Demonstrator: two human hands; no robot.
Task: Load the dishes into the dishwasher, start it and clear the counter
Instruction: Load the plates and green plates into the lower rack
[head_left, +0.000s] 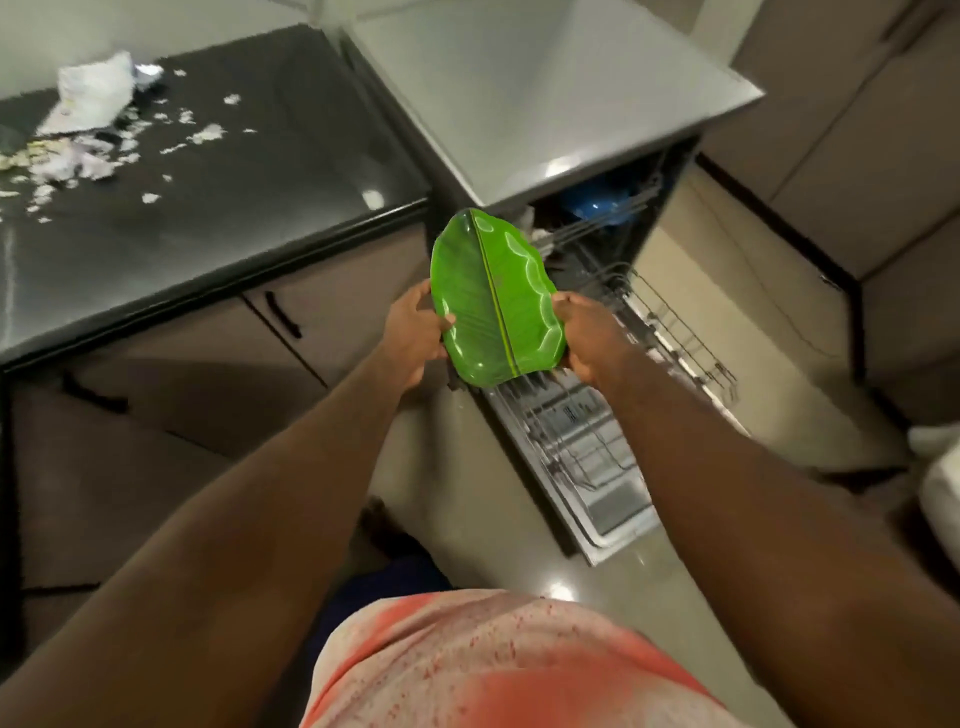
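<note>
— Both hands grip the green leaf-shaped plastic plate (493, 301): left hand (415, 338) and right hand (584, 335) curl round opposite edges, above the pulled-out wire lower rack (675, 332).

— Risk?

— Glossy rim; it may slip, or jam crookedly between tines.

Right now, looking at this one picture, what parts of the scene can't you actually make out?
Head view only:
- Blue item inside the dishwasher: shadowed and blurred, so bowl or cup is unclear.
- Lower rack: partly hidden behind the green plate that the left hand and right hand grip.
- White scraps on the counter: blurred, cut off by the left edge.
- White thing: cut off by the right edge, unidentifiable.
</note>
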